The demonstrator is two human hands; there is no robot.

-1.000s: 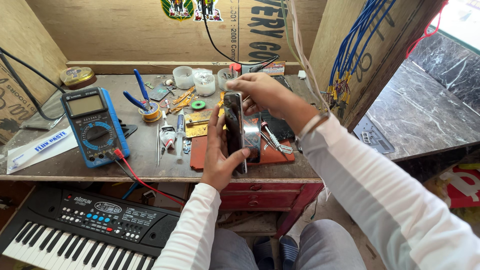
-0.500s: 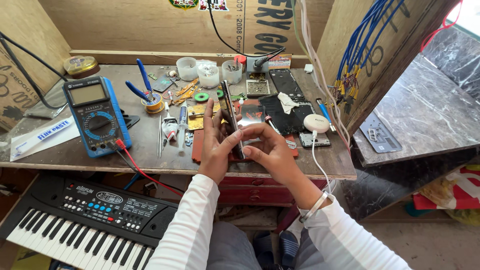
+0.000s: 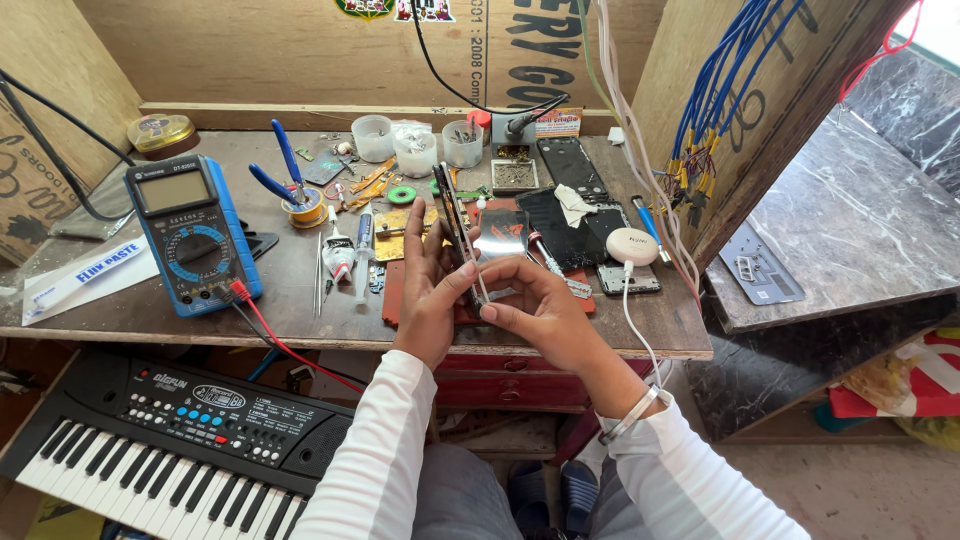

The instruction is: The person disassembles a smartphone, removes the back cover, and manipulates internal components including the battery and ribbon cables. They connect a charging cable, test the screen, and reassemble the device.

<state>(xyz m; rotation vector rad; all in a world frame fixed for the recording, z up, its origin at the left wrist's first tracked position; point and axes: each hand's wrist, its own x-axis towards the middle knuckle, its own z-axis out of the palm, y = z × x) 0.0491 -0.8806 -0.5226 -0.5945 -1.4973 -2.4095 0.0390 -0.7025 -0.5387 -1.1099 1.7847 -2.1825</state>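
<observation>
Left hand [image 3: 428,290] grips smartphone [image 3: 455,225] edge-on above red mat [image 3: 395,290] at bench [image 3: 150,315] front, steadying it. Right hand [image 3: 545,310] pinches its separated panel [image 3: 500,245] open beside it. Multimeter [image 3: 190,230], tweezers [image 3: 318,275] near left.

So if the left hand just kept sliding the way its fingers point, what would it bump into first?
Probably the green tape roll, past the yellow sheet lying flat under its path. The left hand points up the bench from the phone; depth is hard to judge.
</observation>
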